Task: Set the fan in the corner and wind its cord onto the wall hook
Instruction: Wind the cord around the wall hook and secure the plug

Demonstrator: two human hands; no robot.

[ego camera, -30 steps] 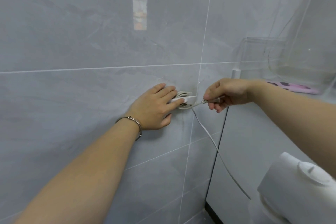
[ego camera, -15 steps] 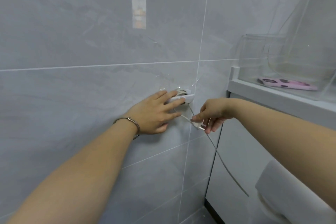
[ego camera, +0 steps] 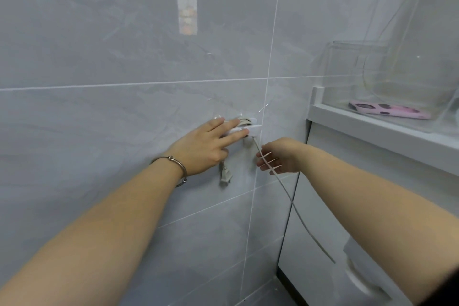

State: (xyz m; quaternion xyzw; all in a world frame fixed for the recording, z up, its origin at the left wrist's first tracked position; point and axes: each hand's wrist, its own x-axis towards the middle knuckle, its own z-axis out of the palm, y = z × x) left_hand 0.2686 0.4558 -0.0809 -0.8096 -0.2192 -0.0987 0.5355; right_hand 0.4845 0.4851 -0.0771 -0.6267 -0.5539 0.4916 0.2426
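Evidently the left hand [ego camera: 203, 148] lies flat on the tiled wall [ego camera: 99, 107], two fingers [ego camera: 236, 133] pressing the wound coils against the white wall hook [ego camera: 253, 128]; it pins rather than grasps. The right hand [ego camera: 278, 156] is spread and empty, the cord [ego camera: 293, 204] running loose across its fingertips down toward the white fan [ego camera: 357, 273], low in the corner beside the cabinet. The plug [ego camera: 225, 176] dangles just below the hook. To finish well, I judge the pinning fingers should lift gently, lest the loops spring off. Room is tight rightward, where the cabinet edge [ego camera: 306, 156] and ledge [ego camera: 372, 129] crowd in; leftward the wall is free.
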